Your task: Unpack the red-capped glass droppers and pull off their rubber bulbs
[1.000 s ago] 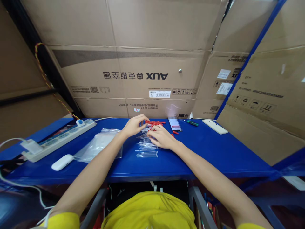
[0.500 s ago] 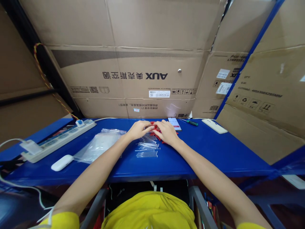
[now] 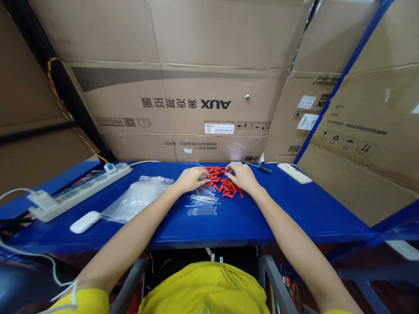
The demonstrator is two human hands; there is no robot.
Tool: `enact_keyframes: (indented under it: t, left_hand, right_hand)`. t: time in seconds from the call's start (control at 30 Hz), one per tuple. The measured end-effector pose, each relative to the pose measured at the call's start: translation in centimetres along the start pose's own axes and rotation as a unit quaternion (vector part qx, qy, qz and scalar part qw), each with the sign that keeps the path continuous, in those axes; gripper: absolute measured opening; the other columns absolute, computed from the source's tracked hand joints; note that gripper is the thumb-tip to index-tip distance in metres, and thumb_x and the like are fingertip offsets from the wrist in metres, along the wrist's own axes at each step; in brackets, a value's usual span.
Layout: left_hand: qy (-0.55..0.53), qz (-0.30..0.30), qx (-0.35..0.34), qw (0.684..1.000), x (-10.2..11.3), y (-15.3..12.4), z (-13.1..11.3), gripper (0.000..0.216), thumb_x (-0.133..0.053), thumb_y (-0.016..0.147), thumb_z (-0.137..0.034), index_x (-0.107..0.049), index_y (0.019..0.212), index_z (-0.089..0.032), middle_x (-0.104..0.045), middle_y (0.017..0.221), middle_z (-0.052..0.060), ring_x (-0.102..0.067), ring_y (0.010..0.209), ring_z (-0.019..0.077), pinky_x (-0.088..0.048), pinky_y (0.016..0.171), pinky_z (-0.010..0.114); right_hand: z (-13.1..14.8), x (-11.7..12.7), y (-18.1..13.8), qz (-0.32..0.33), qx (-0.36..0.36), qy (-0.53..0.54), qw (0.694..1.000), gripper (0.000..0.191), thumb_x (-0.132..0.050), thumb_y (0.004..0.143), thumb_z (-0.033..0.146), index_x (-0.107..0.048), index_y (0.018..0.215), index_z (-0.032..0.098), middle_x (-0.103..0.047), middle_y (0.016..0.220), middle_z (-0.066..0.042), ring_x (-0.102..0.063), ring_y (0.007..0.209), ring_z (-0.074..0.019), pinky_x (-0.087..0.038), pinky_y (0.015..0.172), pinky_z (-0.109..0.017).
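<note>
A scatter of small red caps (image 3: 225, 183) lies on the blue table (image 3: 288, 205) between my hands. Just in front of them sit several thin clear tubes (image 3: 202, 204) in a loose row. My left hand (image 3: 191, 179) rests at the left edge of the red caps, fingers curled down onto the tubes and caps. My right hand (image 3: 241, 176) lies on the right side of the caps, fingers bent and touching them. What either hand pinches, if anything, is hidden under the fingers.
Clear plastic bags (image 3: 139, 200) lie left of the tubes, with a white oval device (image 3: 85, 221) and a power strip (image 3: 78, 191) further left. A green-handled screwdriver (image 3: 263, 168) and a white remote (image 3: 294, 173) lie at the back right. Cardboard boxes (image 3: 183, 104) wall the back.
My right hand has moved right and back, off the tubes, and now covers the phone; the red caps now lie spread out between both hands. My left hand has shifted slightly forward.
</note>
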State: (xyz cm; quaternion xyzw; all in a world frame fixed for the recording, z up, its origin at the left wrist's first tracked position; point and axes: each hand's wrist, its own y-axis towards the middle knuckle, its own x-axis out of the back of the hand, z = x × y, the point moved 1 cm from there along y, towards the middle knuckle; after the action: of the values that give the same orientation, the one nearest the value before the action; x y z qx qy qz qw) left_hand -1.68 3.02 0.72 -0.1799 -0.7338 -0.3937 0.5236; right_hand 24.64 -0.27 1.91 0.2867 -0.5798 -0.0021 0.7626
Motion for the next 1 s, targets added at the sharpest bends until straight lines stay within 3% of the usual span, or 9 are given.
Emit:
enact_keyframes:
  t: [0.1,0.27,0.5,0.6,0.73,0.87,1.0]
  left_hand:
    - [0.022,0.013,0.003,1.0,-0.2,0.2,-0.2,0.015,-0.064,0.097,-0.038,-0.071,0.101,-0.025,-0.076,0.107,0.003,-0.07,0.099,0.0231,-0.047,0.077,0.029]
    - [0.044,0.012,-0.011,0.999,-0.1,0.3,-0.4,0.01,-0.063,0.095,-0.031,-0.071,0.098,-0.025,-0.076,0.105,0.003,-0.071,0.097,0.023,-0.047,0.073,0.029]
    - [-0.042,-0.08,-0.02,0.996,1.2,0.1,-1.0,0.016,-0.054,0.101,-0.034,-0.065,0.107,-0.023,-0.073,0.103,0.005,-0.068,0.091,0.0204,-0.049,0.078,0.031]
    - [-0.159,-0.129,-0.006,0.979,1.6,0.3,-1.8,0.029,-0.055,0.102,-0.037,-0.06,0.125,-0.021,-0.07,0.102,0.005,-0.066,0.085,0.0183,-0.05,0.076,0.031]
    - [-0.276,-0.165,0.009,0.947,1.7,0.7,-3.1,0.056,-0.052,0.104,-0.038,-0.041,0.156,-0.022,-0.067,0.103,0.006,-0.064,0.084,0.0171,-0.051,0.077,0.031]
    - [-0.334,-0.148,0.008,0.931,1.3,0.9,-4.4,0.047,-0.053,0.103,-0.04,-0.049,0.147,-0.023,-0.067,0.1,0.005,-0.065,0.088,0.0186,-0.053,0.08,0.033]
    - [-0.321,-0.16,0.004,0.933,1.0,0.7,-4.4,0.034,-0.057,0.101,-0.039,-0.049,0.13,-0.023,-0.071,0.1,0.005,-0.068,0.087,0.0179,-0.053,0.079,0.032]
  right_hand:
    - [-0.3,0.0,-0.1,0.016,-0.006,0.01,1.0,0.015,-0.069,0.1,0.031,-0.07,0.112,0.022,-0.078,0.093,-0.003,-0.067,0.097,-0.0229,-0.041,0.082,-0.032]
    - [-0.3,-0.6,-0.1,0.041,0.028,0.01,0.999,0.01,-0.07,0.098,0.032,-0.074,0.101,0.023,-0.079,0.098,-0.005,-0.066,0.101,-0.0243,-0.044,0.084,-0.033]
    - [0.0,-0.8,-0.1,0.021,0.033,0.005,0.999,0.015,-0.065,0.101,0.034,-0.074,0.098,0.022,-0.078,0.104,-0.007,-0.063,0.102,-0.0255,-0.044,0.088,-0.036]
    - [0.6,-0.5,-0.1,-0.009,0.053,0.026,0.998,0.018,-0.064,0.103,0.037,-0.073,0.102,0.021,-0.078,0.105,-0.008,-0.061,0.101,-0.0252,-0.043,0.091,-0.036]
    - [2.2,-0.1,-0.3,-0.043,0.108,0.068,0.991,0.027,-0.059,0.106,0.042,-0.069,0.116,0.02,-0.075,0.111,-0.01,-0.06,0.103,-0.0246,-0.042,0.091,-0.036]
    - [3.8,-0.4,-0.6,-0.035,0.136,0.092,0.986,0.031,-0.056,0.107,0.046,-0.066,0.115,0.019,-0.073,0.104,-0.01,-0.062,0.099,-0.0249,-0.041,0.088,-0.036]
    - [4.3,-1.3,-0.4,-0.023,0.14,0.098,0.985,0.024,-0.045,0.111,0.034,-0.063,0.108,0.019,-0.074,0.105,-0.009,-0.065,0.098,-0.0236,-0.039,0.089,-0.035]
